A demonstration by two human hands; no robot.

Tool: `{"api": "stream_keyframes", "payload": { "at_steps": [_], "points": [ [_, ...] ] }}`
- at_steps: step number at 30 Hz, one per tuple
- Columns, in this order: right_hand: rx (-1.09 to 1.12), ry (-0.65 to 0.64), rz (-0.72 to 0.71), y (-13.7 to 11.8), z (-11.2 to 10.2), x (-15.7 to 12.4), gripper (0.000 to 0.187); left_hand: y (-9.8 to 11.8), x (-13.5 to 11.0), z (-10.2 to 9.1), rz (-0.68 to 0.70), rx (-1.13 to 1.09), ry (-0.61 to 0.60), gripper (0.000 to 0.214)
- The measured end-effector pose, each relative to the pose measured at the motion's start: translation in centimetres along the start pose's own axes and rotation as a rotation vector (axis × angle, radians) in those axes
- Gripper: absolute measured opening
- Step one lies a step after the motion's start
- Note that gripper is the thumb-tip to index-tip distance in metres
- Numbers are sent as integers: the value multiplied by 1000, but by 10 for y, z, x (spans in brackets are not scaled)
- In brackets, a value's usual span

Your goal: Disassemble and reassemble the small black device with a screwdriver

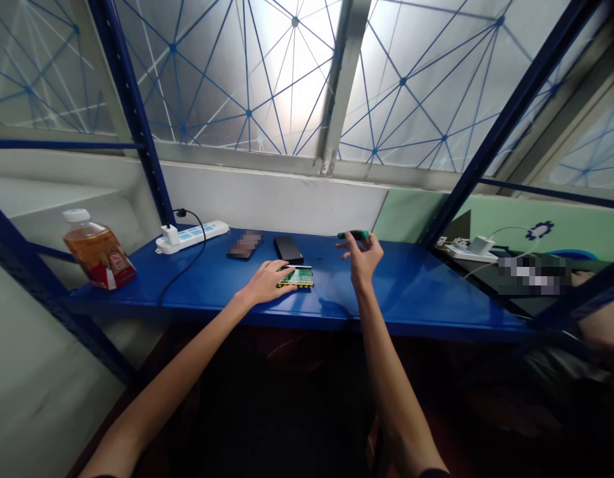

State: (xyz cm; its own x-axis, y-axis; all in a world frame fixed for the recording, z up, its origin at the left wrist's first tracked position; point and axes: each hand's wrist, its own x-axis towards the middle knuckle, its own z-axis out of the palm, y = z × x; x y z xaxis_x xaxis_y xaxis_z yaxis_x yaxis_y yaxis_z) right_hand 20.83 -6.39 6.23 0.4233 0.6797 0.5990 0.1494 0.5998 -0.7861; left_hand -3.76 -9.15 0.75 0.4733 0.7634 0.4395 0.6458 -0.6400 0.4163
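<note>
A small green circuit board (301,277) lies on the blue metal shelf (416,292). My left hand (269,279) rests flat on the shelf with its fingers stretched over the board's left end. My right hand (362,256) is raised just above the shelf to the right of the board. Its fingers are closed round a green and black screwdriver (353,235), which points left above the hand.
A black box (287,248) and a dark phone (245,244) lie behind the board. A white power strip (192,236) with a black cable sits at the back left, and a bottle of amber drink (98,253) at the left end. Blue uprights (132,113) frame the shelf.
</note>
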Motion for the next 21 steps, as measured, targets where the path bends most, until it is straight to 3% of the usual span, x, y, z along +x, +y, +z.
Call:
{"api": "stream_keyframes", "payload": {
  "at_steps": [4, 8, 15, 21],
  "points": [
    [-105, 57, -10, 3, 36, 6, 44, 2, -2, 1, 21, 88, -21, 52],
    [-240, -40, -74, 11, 55, 1, 47, 2, -1, 2, 38, 148, -29, 56],
    [-354, -218, -224, 25, 62, -12, 45, 1, -1, 5, 39, 135, -14, 53],
    [-409, -249, -203, 26, 61, -16, 43, 3, -1, 4, 22, 113, -18, 53]
  ]
}}
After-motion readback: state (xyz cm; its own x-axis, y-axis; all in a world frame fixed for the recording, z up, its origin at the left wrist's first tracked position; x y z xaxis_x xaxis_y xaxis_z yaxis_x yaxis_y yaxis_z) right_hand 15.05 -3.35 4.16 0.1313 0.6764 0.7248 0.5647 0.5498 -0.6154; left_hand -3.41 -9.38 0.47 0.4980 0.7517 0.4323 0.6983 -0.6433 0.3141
